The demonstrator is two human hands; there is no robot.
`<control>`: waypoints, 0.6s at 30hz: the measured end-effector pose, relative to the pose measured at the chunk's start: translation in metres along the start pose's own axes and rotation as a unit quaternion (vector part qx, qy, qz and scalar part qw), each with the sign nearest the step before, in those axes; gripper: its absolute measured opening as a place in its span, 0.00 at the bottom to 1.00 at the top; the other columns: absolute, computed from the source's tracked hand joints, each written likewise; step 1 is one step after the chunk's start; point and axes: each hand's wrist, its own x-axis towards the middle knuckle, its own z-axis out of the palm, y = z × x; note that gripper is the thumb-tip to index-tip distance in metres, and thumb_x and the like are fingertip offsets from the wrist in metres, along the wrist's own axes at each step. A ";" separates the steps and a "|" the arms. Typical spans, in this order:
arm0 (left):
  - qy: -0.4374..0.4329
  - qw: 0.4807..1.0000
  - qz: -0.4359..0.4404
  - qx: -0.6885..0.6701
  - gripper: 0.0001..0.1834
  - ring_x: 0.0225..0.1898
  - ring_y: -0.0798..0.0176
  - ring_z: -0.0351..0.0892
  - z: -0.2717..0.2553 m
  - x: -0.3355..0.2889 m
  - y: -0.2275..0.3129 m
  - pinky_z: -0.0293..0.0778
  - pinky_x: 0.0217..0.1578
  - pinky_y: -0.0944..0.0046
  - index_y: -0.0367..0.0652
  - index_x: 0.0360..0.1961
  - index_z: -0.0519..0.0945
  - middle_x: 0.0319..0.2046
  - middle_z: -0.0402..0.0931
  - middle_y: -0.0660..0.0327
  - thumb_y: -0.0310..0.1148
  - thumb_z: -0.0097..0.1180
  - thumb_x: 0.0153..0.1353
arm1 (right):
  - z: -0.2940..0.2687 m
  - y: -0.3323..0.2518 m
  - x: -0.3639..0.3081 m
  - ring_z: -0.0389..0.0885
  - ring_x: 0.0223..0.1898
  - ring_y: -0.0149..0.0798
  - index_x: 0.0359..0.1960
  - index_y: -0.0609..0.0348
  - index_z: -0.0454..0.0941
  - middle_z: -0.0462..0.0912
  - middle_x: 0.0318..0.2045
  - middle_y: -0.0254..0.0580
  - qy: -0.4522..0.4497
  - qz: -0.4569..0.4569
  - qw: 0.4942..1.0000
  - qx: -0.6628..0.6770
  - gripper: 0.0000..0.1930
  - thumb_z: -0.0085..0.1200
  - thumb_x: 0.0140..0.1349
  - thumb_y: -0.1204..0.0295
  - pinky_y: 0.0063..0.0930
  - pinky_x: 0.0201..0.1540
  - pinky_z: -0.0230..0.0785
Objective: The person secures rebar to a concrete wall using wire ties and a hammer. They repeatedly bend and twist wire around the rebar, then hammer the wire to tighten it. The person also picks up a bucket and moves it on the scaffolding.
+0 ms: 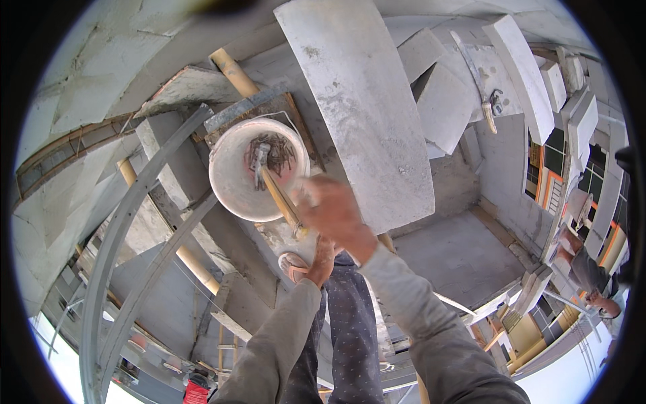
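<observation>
A round whitish bucket (222, 172) stands in front of me, with a heap of thin nails (281, 158) in its bottom. Inside it rests the metal head of a hammer (286, 209), its wooden handle leaning out over the near rim towards me. My right hand (336, 212) is beside the handle, smeared by motion, so its grip does not show. Just below it is my left hand (323, 261), close to the handle's end. The right hand covers its fingers, and what it holds, if anything, is hidden.
A long pale grey slab (367, 108) lies right of the bucket. Beyond are smaller blocks (444, 101) and a long-bladed tool with a wooden handle (490, 118). Metal channels (124, 209) and a bamboo pole (195, 269) run along the left. Another person (589, 266) is at far right.
</observation>
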 end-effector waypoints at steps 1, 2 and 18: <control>0.010 0.999 -0.029 -0.015 0.53 0.70 0.51 0.62 0.011 0.014 0.004 0.58 0.68 0.42 0.44 0.75 0.56 0.70 0.62 0.54 0.73 0.49 0.62 | -0.027 0.028 -0.012 0.85 0.38 0.53 0.44 0.62 0.82 0.85 0.37 0.53 0.065 0.049 0.995 0.058 0.14 0.64 0.60 0.66 0.43 0.41 0.78; 0.006 0.999 -0.032 -0.033 0.56 0.70 0.52 0.61 0.022 0.028 0.012 0.57 0.69 0.42 0.45 0.75 0.56 0.70 0.61 0.54 0.77 0.48 0.58 | -0.055 0.060 -0.018 0.85 0.38 0.54 0.45 0.62 0.82 0.84 0.37 0.53 0.171 0.071 0.980 -0.074 0.14 0.63 0.63 0.66 0.43 0.41 0.77; 0.053 0.991 0.079 -0.089 0.57 0.74 0.52 0.53 0.110 0.070 0.005 0.50 0.73 0.53 0.41 0.77 0.50 0.75 0.52 0.54 0.78 0.37 0.63 | -0.139 0.223 -0.116 0.64 0.71 0.51 0.71 0.69 0.61 0.68 0.69 0.56 -0.003 0.481 0.875 0.056 0.35 0.26 0.78 0.49 0.35 0.73 0.51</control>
